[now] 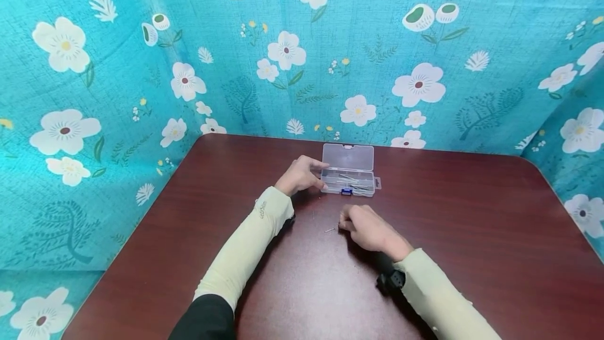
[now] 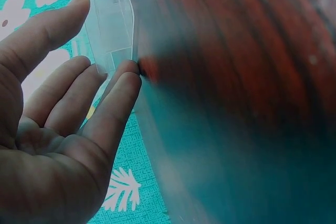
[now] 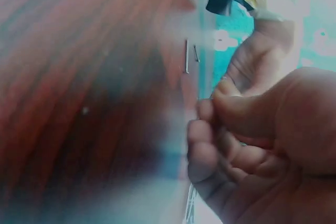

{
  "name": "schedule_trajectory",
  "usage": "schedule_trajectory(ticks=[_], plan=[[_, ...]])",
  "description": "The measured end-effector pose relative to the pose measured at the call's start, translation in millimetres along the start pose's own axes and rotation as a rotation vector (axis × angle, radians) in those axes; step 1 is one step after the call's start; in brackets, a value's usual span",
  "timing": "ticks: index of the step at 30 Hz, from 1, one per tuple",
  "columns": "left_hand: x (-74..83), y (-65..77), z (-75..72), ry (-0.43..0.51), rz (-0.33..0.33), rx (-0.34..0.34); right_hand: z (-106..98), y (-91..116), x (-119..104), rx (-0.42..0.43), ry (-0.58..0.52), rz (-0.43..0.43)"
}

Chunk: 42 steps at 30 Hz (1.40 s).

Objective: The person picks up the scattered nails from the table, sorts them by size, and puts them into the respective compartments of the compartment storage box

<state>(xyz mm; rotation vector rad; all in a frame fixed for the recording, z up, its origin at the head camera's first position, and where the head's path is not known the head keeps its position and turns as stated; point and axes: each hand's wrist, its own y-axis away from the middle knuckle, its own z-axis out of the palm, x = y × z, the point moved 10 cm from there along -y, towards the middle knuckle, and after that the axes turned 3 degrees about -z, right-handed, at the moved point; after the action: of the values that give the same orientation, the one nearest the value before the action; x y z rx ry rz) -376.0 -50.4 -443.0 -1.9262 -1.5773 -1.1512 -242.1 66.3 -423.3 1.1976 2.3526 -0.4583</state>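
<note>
A clear plastic box (image 1: 347, 182) stands with its lid raised on the table, several thin metal nails (image 1: 350, 178) inside. My left hand (image 1: 302, 174) holds its left end, thumb near the front corner and fingers toward the hinge side. In the left wrist view, the fingertips meet the box wall (image 2: 113, 24). My right hand (image 1: 365, 227) is just in front of the box, close over the table, thumb and index finger pinched together. A small shiny bit (image 3: 243, 144) of a nail shows among its curled fingers; the rest is hidden. Two loose nails (image 3: 187, 56) lie beside this hand.
The dark red-brown table (image 1: 472, 214) has a glossy top. A blue floral curtain (image 1: 302, 67) hangs along its back and left edges. The box's blue latch (image 1: 346, 191) faces me, and a hanging tab (image 1: 377, 183) juts from its right end.
</note>
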Motion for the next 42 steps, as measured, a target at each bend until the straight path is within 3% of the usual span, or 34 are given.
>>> schedule_trajectory(ticks=[11, 18, 31, 42], plan=[[-2.0, -1.3, -1.7, 0.021, 0.000, 0.010, -26.8, -13.2, 26.7, 0.168, -0.147, 0.102], [0.6, -2.3, -2.9, 0.022, 0.020, 0.015, -36.5, -24.7, 37.4, 0.252, -0.154, 0.151], [1.2, 0.6, -1.0, 0.030, 0.004, 0.003, -40.6, -51.3, 50.3, 0.282, -0.070, 0.167], [2.5, 0.4, -0.6, 0.017, 0.014, 0.002, -40.6, -71.5, 52.9, 0.214, 0.003, 0.212]])
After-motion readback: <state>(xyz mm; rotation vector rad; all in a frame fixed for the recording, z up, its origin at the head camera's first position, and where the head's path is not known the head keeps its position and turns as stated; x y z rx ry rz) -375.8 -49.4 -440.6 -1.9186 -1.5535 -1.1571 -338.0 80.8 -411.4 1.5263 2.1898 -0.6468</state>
